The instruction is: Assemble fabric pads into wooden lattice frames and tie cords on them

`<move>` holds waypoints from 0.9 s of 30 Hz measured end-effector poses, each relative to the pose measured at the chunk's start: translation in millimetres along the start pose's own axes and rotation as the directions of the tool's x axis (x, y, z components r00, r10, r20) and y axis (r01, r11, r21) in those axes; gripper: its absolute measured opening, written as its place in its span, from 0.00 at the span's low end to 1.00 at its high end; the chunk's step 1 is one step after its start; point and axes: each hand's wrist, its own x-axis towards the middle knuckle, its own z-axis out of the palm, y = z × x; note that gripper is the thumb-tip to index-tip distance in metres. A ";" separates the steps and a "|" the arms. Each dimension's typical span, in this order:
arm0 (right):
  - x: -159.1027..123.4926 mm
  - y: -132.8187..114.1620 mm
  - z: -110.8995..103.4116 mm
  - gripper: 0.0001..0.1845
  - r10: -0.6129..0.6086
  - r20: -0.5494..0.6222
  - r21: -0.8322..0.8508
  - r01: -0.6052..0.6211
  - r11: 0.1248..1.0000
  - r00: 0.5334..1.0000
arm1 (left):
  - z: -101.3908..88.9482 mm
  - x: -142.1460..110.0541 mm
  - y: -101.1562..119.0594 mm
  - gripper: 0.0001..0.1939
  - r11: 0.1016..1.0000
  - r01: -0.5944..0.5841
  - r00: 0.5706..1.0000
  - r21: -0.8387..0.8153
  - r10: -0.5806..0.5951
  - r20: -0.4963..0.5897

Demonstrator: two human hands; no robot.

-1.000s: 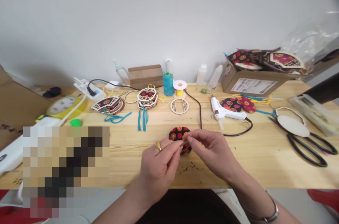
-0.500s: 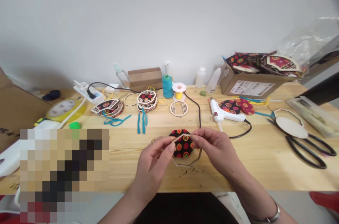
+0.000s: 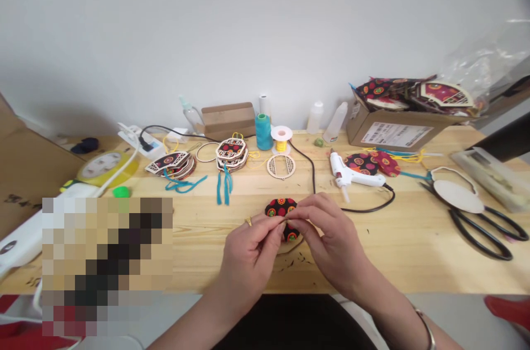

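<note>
Between both hands is a thin octagonal wooden frame [image 3: 291, 249], its far side mostly covered by my fingers. My left hand [image 3: 253, 245] pinches it with thumb and forefinger. My right hand [image 3: 327, 228] grips the same side, its fingertips close to the left ones. Just beyond, on the table, lies a round fabric piece [image 3: 281, 207] in black with red and orange flowers, partly hidden behind the hands. Small dark scraps [image 3: 293, 263] are scattered near the frame.
A white glue gun [image 3: 356, 176] with its black cord lies right of the hands, large scissors [image 3: 476, 228] farther right. Behind stand a blue thread cone [image 3: 263, 133], a yellow spool [image 3: 281, 143], tasselled ornaments [image 3: 232, 154] and a full cardboard box [image 3: 397, 132].
My hands have drawn closer together on the frame, and the frame has tilted to a flatter, more edge-on angle. The view has shifted slightly.
</note>
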 end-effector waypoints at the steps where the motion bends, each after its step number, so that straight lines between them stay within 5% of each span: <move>1: 0.2 -0.9 -0.9 0.09 -0.047 0.012 -0.036 0.047 0.998 0.999 | 0.3 -0.1 -0.3 0.09 1.000 -0.018 1.000 0.013 0.018 0.003; 11: -8.6 -0.7 -3.4 0.10 -0.304 0.095 -0.368 0.317 0.874 0.948 | 0.6 0.2 0.8 0.09 0.997 -0.074 0.997 0.029 0.074 0.002; 14: -10.2 0.7 -0.3 0.11 -0.394 0.092 -0.479 0.388 0.788 0.914 | 1.9 2.2 3.1 0.08 0.996 0.058 0.998 -0.072 -0.058 0.008; 19: -14.3 5.6 4.8 0.09 -0.356 0.039 -0.495 0.327 0.805 0.934 | 4.2 5.5 7.0 0.08 0.899 0.372 0.928 -0.232 -0.360 0.092; 24: -14.7 12.5 7.0 0.07 -0.337 -0.011 -0.509 0.284 0.812 0.942 | 4.4 4.7 6.6 0.09 0.827 0.463 0.886 -0.318 -0.443 0.138; 27: -8.9 18.0 -4.1 0.07 -0.310 -0.138 -0.540 0.191 0.820 0.941 | 3.7 3.8 2.0 0.09 0.751 0.516 0.852 -0.411 -0.500 0.157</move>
